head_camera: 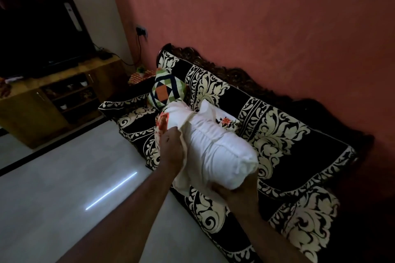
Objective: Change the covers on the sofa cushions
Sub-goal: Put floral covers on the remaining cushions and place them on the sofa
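Both hands (201, 168) outstretched, gripping white cushion (218, 147).

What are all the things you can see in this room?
white cushion: one, white, held above the sofa
floral cover: one, white with orange flowers, bunched on the cushion's far end
patchwork cushion: one, green, orange and navy, on the sofa's far end
sofa: one, black and cream throw, against the pink wall
TV: one, black, on the wooden cabinet
left hand: grips the cover
right hand: holds the cushion's near end
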The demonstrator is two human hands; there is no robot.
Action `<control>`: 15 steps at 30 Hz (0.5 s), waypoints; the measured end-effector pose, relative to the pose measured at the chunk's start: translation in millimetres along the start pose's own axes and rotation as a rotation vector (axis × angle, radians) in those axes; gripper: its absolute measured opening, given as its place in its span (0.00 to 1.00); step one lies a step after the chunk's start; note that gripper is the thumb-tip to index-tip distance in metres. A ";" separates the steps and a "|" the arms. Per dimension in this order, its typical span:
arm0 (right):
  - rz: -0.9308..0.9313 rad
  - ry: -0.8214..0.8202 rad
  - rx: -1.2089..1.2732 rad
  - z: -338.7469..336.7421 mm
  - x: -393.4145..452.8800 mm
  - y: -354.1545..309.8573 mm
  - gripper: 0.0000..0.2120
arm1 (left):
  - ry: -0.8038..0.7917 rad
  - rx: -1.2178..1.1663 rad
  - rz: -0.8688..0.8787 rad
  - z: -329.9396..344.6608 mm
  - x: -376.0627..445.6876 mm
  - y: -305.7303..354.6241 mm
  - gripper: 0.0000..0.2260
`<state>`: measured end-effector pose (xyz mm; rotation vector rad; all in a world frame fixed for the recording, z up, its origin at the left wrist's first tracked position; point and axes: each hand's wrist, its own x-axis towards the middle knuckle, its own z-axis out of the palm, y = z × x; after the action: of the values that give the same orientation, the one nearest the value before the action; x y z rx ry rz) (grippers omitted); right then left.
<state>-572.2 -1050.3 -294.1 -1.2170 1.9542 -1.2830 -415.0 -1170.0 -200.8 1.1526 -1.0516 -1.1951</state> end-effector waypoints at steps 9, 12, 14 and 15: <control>-0.142 0.015 -0.199 -12.6 26.5 -41.5 0.16 | -0.619 0.485 0.159 2.5 -22.8 12.9 0.12; -0.136 0.055 0.051 -28.5 39.4 -50.1 0.17 | -0.308 0.174 0.154 7.0 -32.0 23.2 0.15; -0.030 0.130 0.329 -30.5 39.2 -52.7 0.22 | -0.088 0.330 0.355 1.7 -26.2 22.5 0.09; -0.003 0.182 0.420 -29.7 39.1 -54.9 0.24 | -0.072 0.519 0.404 -3.3 -22.7 18.5 0.13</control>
<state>-591.7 -1079.7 -229.5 -0.9200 1.6784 -1.7481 -411.5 -1146.9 -182.9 1.2086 -1.6223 -0.6631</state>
